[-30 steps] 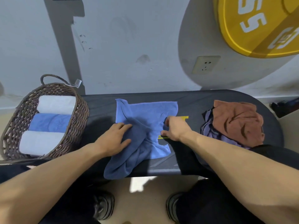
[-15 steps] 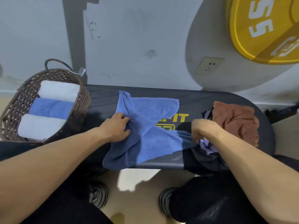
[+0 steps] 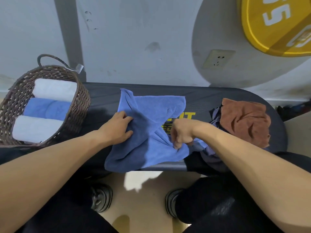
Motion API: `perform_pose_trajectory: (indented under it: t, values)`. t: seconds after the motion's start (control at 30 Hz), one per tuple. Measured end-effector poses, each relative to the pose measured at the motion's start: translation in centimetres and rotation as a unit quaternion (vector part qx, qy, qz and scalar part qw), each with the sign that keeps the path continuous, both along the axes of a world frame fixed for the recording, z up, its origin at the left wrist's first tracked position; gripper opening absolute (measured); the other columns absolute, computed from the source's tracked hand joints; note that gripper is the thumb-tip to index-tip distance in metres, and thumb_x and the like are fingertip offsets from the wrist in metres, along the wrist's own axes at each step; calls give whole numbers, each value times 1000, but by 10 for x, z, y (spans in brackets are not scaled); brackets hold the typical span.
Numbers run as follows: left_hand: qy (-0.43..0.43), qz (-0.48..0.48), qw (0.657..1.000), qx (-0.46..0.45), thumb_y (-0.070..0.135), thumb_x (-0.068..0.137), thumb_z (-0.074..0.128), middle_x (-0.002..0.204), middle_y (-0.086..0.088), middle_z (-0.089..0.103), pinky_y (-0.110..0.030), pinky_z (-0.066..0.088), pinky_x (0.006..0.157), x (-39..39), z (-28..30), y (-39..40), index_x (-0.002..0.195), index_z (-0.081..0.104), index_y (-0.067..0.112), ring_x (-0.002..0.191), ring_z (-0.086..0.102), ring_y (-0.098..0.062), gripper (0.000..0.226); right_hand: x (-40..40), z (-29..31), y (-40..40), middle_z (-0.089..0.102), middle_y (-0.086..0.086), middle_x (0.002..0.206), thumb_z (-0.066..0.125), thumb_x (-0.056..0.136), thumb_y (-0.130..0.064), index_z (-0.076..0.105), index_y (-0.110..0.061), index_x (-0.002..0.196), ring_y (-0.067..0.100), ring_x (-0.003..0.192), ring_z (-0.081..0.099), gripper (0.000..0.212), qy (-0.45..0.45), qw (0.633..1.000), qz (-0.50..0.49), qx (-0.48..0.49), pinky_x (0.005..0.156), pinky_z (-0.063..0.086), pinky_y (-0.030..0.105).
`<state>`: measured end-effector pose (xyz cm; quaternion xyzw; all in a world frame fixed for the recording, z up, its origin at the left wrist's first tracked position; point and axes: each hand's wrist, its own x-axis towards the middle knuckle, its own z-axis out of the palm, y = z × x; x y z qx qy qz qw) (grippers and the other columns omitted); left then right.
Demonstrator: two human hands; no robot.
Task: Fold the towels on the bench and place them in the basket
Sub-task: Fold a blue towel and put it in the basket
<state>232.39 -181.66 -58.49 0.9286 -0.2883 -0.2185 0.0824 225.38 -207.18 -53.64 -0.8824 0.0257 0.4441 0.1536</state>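
Note:
A rumpled blue towel [image 3: 151, 130] lies across the middle of the dark bench [image 3: 210, 96], its near edge hanging over the front. My left hand [image 3: 117, 128] rests on the towel's left side, fingers curled onto the cloth. My right hand [image 3: 180, 133] pinches a fold of the same towel near its right edge, knuckles up. A brown towel [image 3: 244, 121] sits crumpled on a purple one [image 3: 214, 118] at the bench's right end. The woven basket [image 3: 80, 101] at the left end holds three rolled towels, two white and one blue.
A grey wall runs right behind the bench, with a socket [image 3: 217, 59] on it. A yellow weight plate [image 3: 277, 26] leans at the top right. My knees and shoes [image 3: 101, 197] are under the bench's front edge.
My right hand pulled the towel's right part out to the right, then came back left and nearer with a fold in its fingers. My left hand stayed on the towel's left side.

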Motion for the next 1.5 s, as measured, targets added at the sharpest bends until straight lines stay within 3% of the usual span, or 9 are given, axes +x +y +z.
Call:
perform_pose_trajectory:
  t: [0.13, 0.27, 0.47, 0.6, 0.73, 0.93, 1.1, 1.33, 1.5]
  values:
    - [-14, -11, 1000, 21, 37, 88, 61, 126, -6, 44, -46, 47, 95, -1, 4, -2, 133, 49, 15, 120, 41, -27, 52, -15, -9, 0, 73, 14, 87, 86, 72, -15, 72, 0, 101, 26, 53, 64, 35, 145, 986, 4, -77, 69, 61, 39]
    - [-34, -19, 999, 38, 40, 86, 64, 125, -6, 45, -46, 48, 90, 0, 5, -4, 128, 48, 16, 117, 45, -27, 50, 0, -8, -7, 73, 9, 74, 82, 76, -38, 72, -2, 92, 26, 70, 72, 41, 172, 982, -70, -35, 73, 62, 37]
    - [-64, 20, 996, 55, 33, 89, 62, 109, -6, 52, -43, 48, 83, 4, 8, 2, 109, 54, 12, 103, 51, -27, 29, 30, -14, -12, 68, 5, 66, 66, 87, -44, 64, -15, 70, 22, 52, 61, 34, -152, 965, -215, -15, 66, 56, 32]
    - [-50, 42, 997, 39, 17, 90, 57, 107, -6, 52, -44, 49, 80, 8, 5, 17, 106, 54, 11, 98, 52, -28, 17, 33, -27, 3, 65, 7, 82, 69, 85, -33, 63, -11, 90, 25, 67, 57, 24, -132, 975, -173, -32, 61, 53, 33]
    - [-31, 178, 983, -42, 33, 83, 71, 94, 1, 53, -33, 42, 63, -1, 4, 34, 97, 53, 14, 80, 55, -19, 30, 65, -16, 16, 53, 0, 72, 69, 76, -25, 51, -12, 74, 20, 63, 54, 23, -149, 975, -78, -142, 51, 36, 25]
    - [130, 270, 954, 6, 36, 73, 75, 46, 7, 53, -21, 31, 37, -24, -4, 43, 53, 47, 13, 43, 50, -11, 41, 125, -25, 77, 61, 7, 111, 60, 89, -27, 60, -13, 106, 28, 101, 56, 22, -328, 941, -53, 63, 78, 44, 32]
    - [160, 254, 954, 25, 26, 72, 72, 49, 2, 53, -23, 33, 41, -36, -1, 47, 53, 51, 11, 48, 54, -17, 31, 165, -49, 118, 55, 9, 107, 66, 87, -26, 58, -9, 105, 27, 96, 54, 26, -278, 957, 5, 85, 80, 44, 32]
    - [241, 273, 930, -52, 20, 76, 64, 61, 1, 69, -30, 51, 63, -26, 5, 71, 75, 64, 1, 60, 62, -19, 19, 196, -60, 134, 68, 8, 99, 53, 92, -16, 53, -17, 94, 28, 94, 62, 3, -294, 941, -127, 113, 83, 51, 36]
    - [330, 365, 854, -168, 17, 81, 73, 62, -6, 72, -33, 57, 57, -32, 0, 99, 91, 56, 10, 55, 69, -16, 20, 216, -63, 129, 63, 2, 92, 59, 91, -23, 59, -16, 95, 26, 90, 61, 8, -306, 945, -80, 88, 73, 47, 31]
